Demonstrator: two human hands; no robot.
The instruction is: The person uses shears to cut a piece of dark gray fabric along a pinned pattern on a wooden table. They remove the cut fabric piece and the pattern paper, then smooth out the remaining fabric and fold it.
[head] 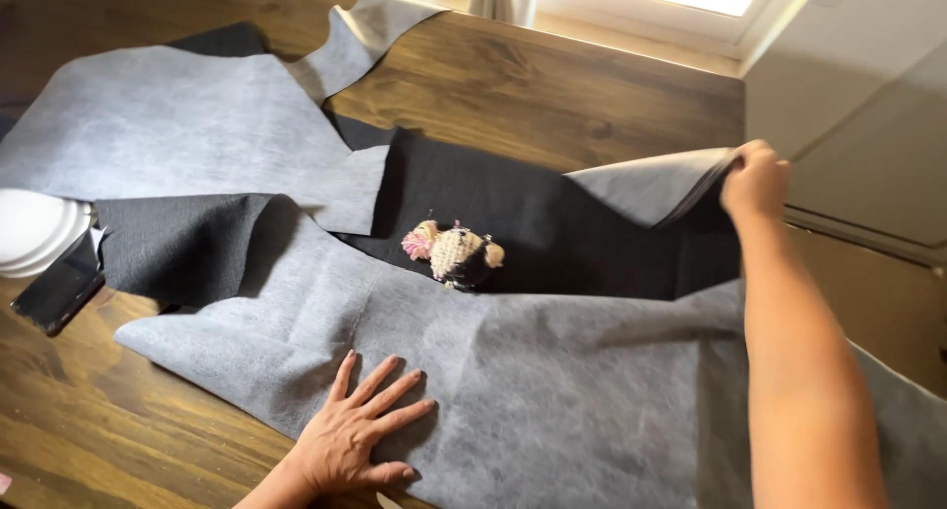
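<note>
A large sheet of grey fabric (552, 391) lies spread across the near part of the wooden tabletop (552, 85), its surface slightly creased and its near edge running out of view at the bottom. The left hand (360, 430) lies flat on it near the lower edge, palm down and fingers spread open, pressing the cloth against the wood. The right hand (755, 179) reaches far across the table with the arm stretched out over the sheet; it is closed on a turned-up corner of the grey fabric, pinching that flap between fingers and thumb and holding it lifted off the surface near the right edge of the tabletop. Beneath the lifted part a piece of black fabric (552, 223) is exposed, lying flat under the grey. On that black cloth, just beyond the edge of the grey sheet and between the two hands, sits a small crocheted toy (454, 253) in cream, pink and dark yarn. To the left, a second grey piece (187, 124) with curved cut edges overlaps more black fabric. At the far left edge stands a white round object (35, 233), touching a flat black item (59, 287) beside it. A window frame (631, 11) runs along the far side.
</note>
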